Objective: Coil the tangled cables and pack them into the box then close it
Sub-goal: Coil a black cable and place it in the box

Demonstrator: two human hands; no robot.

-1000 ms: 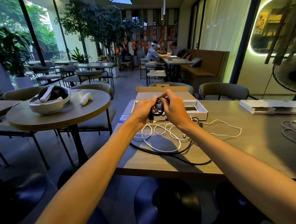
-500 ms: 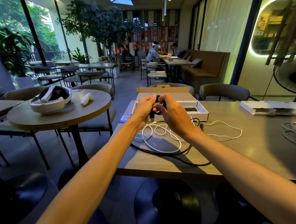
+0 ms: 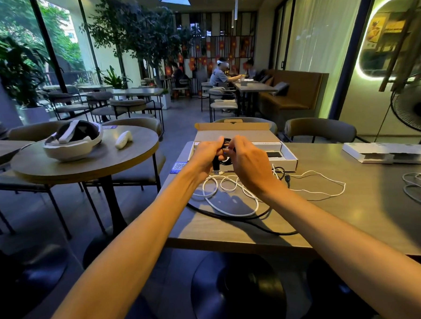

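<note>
Here, the left hand (image 3: 208,154) and right hand (image 3: 250,162) both pinch, with curled fingers, 1 small coiled black cable (image 3: 228,141) above the grey-brown table (image 3: 329,214), just before the open white cardboard box (image 3: 290,163); a loose white cable (image 3: 257,203) lies tangled on the table below

A black cable coil (image 3: 224,161) is pictured above a white cable (image 3: 257,203) and a black cable (image 3: 285,233), both at 6 o'clock. The box (image 3: 289,163) is shown white, its lid (image 3: 235,134) plain cardboard brown. A blue, QR-patterned sticker (image 3: 178,166) is seen at 9 o'clock.
</note>
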